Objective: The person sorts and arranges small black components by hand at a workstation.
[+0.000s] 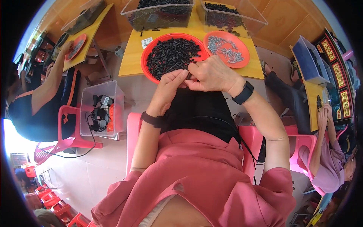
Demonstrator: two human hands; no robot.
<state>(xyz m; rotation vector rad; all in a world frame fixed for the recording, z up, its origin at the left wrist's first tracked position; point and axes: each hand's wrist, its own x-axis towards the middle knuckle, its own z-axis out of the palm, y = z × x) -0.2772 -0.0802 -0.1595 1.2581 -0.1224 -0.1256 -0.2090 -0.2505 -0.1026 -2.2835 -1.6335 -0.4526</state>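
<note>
Just past my lap, at the near rim of a red basin (pixel 143 56), my two hands meet. My left hand (pixel 172 82) pinches with thumb and fingers, and my right hand (pixel 210 75) is bent closed against it. Between the fingertips is a small dark part (pixel 188 76), mostly hidden, that looks like the black plastic pieces (pixel 170 56) heaped in the basin. To the right of the basin, partly against it, a shallow orange-red plate (pixel 242 41) carries loose silvery metal pieces (pixel 227 49), small and thin.
Clear bins (pixel 159 20) of black parts stand at the back of the yellow table (pixel 130 64). A plastic box (pixel 85 113) with cables and chargers is on the floor at left. Seated co-workers work at tables on both sides; pink chairs (pixel 68 130) stand close by.
</note>
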